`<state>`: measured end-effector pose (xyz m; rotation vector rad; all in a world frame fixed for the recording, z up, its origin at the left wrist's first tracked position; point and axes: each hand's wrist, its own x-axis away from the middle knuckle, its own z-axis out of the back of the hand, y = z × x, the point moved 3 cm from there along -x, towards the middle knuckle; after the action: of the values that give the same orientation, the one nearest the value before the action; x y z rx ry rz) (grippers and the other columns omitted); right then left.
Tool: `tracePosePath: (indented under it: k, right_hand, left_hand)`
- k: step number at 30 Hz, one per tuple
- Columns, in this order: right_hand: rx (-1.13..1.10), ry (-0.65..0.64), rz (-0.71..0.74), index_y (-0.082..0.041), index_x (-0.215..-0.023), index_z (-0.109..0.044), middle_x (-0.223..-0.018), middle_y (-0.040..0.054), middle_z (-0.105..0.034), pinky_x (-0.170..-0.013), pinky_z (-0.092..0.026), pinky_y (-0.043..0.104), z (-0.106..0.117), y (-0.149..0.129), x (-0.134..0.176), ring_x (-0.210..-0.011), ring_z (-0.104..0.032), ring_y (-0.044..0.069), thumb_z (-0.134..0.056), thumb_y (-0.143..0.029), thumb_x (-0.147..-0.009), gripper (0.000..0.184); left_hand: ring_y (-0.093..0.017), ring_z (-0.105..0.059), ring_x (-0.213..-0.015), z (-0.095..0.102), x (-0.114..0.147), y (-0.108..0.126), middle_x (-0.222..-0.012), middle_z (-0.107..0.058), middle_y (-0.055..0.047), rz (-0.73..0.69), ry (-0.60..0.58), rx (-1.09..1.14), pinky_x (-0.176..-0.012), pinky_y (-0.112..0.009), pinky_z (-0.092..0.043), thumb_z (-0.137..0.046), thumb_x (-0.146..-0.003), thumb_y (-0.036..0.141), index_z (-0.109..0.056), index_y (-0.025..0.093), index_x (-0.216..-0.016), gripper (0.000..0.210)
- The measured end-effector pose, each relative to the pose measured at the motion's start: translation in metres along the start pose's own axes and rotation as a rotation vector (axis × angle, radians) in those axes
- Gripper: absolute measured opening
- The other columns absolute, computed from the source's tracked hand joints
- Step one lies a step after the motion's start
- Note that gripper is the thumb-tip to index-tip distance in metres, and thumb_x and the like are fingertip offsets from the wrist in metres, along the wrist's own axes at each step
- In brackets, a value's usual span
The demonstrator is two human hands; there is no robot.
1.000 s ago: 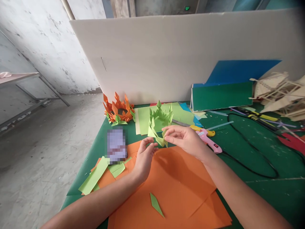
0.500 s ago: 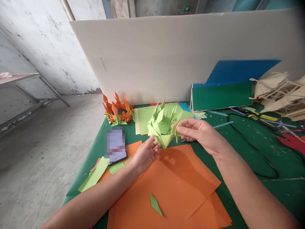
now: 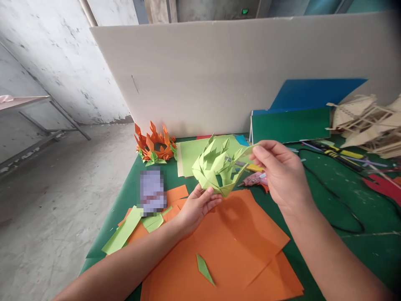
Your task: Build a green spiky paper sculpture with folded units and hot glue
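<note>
A light green folded paper crown (image 3: 208, 169) with pointed tips is held above the orange paper. My left hand (image 3: 202, 205) grips its lower edge, thumb in front and fingers beneath. My right hand (image 3: 275, 167) pinches a pointed green end at the crown's right side, pulled outward from the ring. Under the crown lie large orange paper sheets (image 3: 232, 251), with a small green paper diamond (image 3: 205, 269) on them. A pink glue gun (image 3: 254, 179) rests on the green table just behind my right hand, partly hidden by it.
An orange paper crown (image 3: 156, 144) with green leaves stands at the back left. Near it lies a phone (image 3: 152, 190) beside green paper strips (image 3: 123, 230). A black cable (image 3: 341, 198), pliers (image 3: 351, 154) and a wooden model (image 3: 369, 125) occupy the right. A pale board (image 3: 200, 79) stands behind.
My right hand has moved right and slightly up, drawing the green end outward. The crown has turned and its ring looks more opened, and the glue gun shows more.
</note>
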<state>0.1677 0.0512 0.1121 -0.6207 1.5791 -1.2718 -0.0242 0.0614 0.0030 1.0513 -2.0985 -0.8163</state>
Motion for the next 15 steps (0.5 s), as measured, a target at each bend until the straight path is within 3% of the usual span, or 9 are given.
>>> tracePosePath:
  k: [6, 11, 15]
  right_hand:
    - [0.444, -0.209, 0.211, -0.023, -0.077, -0.062, -0.079, 0.0021, -0.066, -0.074, -0.048, 0.034, -0.013, -0.001, 0.007, -0.079, -0.060, 0.020, -0.058, -0.031, -0.083, 0.011]
    - [0.711, -0.211, 0.399, -0.025, -0.072, -0.063, -0.076, 0.0002, -0.070, -0.085, -0.038, 0.040, -0.021, -0.002, 0.010, -0.083, -0.061, 0.022, -0.061, -0.026, -0.081, 0.009]
    - [0.817, -0.182, 0.539, -0.025, -0.080, -0.065, -0.078, -0.0013, -0.072, -0.094, -0.027, 0.044, -0.023, -0.003, 0.013, -0.086, -0.063, 0.022, -0.061, -0.021, -0.082, 0.006]
  left_hand:
    - [-0.010, -0.064, -0.083, -0.003, 0.000, 0.000, -0.093, -0.066, -0.001, -0.035, 0.036, 0.003, -0.091, -0.029, -0.050, -0.074, -0.079, 0.034, -0.063, 0.020, -0.098, 0.026]
    - [-0.010, -0.062, -0.082, -0.002, -0.001, 0.000, -0.090, -0.064, 0.000, -0.049, 0.026, 0.001, -0.088, -0.028, -0.050, -0.075, -0.078, 0.035, -0.063, 0.020, -0.097, 0.026]
    - [-0.010, -0.061, -0.081, -0.001, 0.000, -0.002, -0.089, -0.064, -0.001, -0.048, 0.015, -0.018, -0.086, -0.027, -0.050, -0.073, -0.080, 0.036, -0.063, 0.020, -0.100, 0.027]
